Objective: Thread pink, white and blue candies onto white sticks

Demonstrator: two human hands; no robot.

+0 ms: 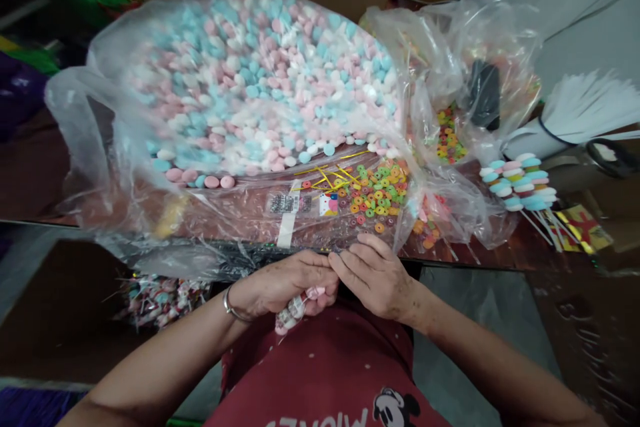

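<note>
My left hand (300, 279) is closed around a wrapped candy skewer (291, 313), pink and white in clear film, held low in front of my shirt. My right hand (377, 278) meets it at the fingertips, its fingers pinched together; whatever lies between them is hidden. Just beyond my hands, ring-shaped gummies (383, 190) in green, orange and yellow lie loose on the table. Gold twist ties (333, 177) are scattered beside them, near a small printed label (327, 204).
A big clear bag of pastel candies (260, 80) covers much of the table (245, 220). On the right are a dark phone (485, 93), a bundle of white sticks (595, 107) and candy skewers (520, 183). A cardboard box (55, 307) of wrapped candy stands low at left.
</note>
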